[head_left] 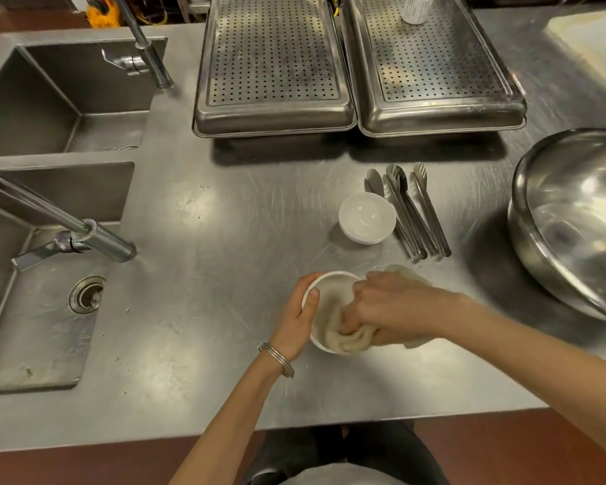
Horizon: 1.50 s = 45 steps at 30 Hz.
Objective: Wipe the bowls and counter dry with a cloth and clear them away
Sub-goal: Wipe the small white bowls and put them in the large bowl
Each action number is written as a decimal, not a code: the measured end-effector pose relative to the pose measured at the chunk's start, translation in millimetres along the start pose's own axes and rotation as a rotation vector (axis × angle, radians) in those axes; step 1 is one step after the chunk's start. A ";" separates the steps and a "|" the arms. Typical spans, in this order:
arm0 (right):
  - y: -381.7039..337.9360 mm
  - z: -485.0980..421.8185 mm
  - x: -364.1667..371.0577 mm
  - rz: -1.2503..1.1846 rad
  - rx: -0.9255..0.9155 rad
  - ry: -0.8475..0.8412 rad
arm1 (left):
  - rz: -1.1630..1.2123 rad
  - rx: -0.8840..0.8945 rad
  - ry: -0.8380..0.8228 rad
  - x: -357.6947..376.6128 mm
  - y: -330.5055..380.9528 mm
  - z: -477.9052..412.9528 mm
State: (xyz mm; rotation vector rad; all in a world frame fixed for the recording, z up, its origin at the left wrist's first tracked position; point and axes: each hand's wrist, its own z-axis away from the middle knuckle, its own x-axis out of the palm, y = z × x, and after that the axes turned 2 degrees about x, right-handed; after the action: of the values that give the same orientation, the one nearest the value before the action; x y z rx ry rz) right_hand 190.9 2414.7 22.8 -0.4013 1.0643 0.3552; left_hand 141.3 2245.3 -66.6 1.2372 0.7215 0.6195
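The left hand (296, 325) grips the rim of a white bowl (326, 285): the thumb lies over the near-left edge, and the other fingers wrap the outside wall. The right hand (389, 309) is clenched around a pale cloth (347, 339) and presses it inside this bowl; part of the cloth hangs over the bowl's right side. The bowl is close above the steel table (224, 239), and I cannot tell if it touches it. Beyond the fingers stands a second bowl (367, 218), upright and apart from the hands. Just to its right lie metal tongs (413, 218). Far right of the hands is a big steel basin (574, 218). Far left are two sinks (32, 309), and at the back two perforated trays (273, 64).
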 end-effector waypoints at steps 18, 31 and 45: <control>-6.1 -16.6 80.4 0.013 0.303 0.489 | -0.217 -0.123 0.301 12.2 -6.9 -7.8; -32.1 15.5 90.8 -1.358 0.523 0.950 | 0.796 -0.396 0.290 -11.6 -0.8 1.0; -21.2 6.6 60.0 -1.412 0.781 0.846 | 0.107 -0.053 0.061 0.3 14.4 -7.4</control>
State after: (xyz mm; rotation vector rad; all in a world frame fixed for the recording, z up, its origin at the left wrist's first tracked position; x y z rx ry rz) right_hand 232.3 2404.6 -24.9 -0.4944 1.3403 -1.5627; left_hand 135.2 2253.2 -53.9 1.2179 0.6884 0.7624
